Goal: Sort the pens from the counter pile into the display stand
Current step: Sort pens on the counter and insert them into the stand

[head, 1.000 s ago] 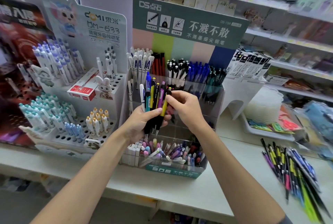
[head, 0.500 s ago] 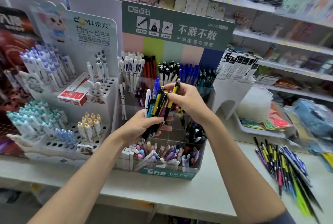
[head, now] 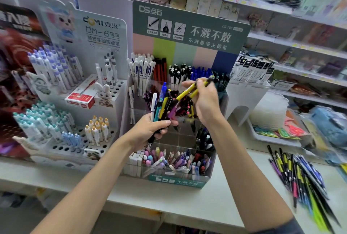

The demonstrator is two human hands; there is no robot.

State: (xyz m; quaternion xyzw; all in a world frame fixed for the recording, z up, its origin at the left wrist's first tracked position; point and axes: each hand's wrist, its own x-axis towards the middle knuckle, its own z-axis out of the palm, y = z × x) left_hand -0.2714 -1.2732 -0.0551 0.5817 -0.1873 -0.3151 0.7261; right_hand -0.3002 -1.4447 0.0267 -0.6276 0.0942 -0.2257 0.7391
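On the counter (head: pixel 187 201), far left: white perforated stand (head: pixel 118 90) under a cartoon header card, stocked with upright white-and-blue pens. Red box (head: pixel 80 99) and rabbit figure (head: pixel 104 92) on its upper tier.

Centre-left: left hand (head: pixel 148 130), fingers curled tight round a bundle of pens (head: pixel 161 106), held upright in front of the display stand (head: pixel 178 181). Noted in the bundle: white, blue, teal, yellow, black and purple barrels, tips down, slightly fanned.

Centre: display stand of clear compartments with green header. Rear tiers filled with white, red, black and blue pens; front compartment filled with mixed pastel pens.

Centre-right: right hand (head: pixel 206 102) above and just right of the bundle, thumb and fingers pinched on a yellow pen (head: pixel 187 90). Pen tilted, lower end close to the bundle, upper end towards the rear tier. Contact between yellow pen and bundle: cannot tell, blurred.

Right: pile of pens (head: pixel 300 175) lying flat on the counter, well apart from the stand; black, yellow, blue, purple and green. White tray (head: pixel 270 140) behind the pile.
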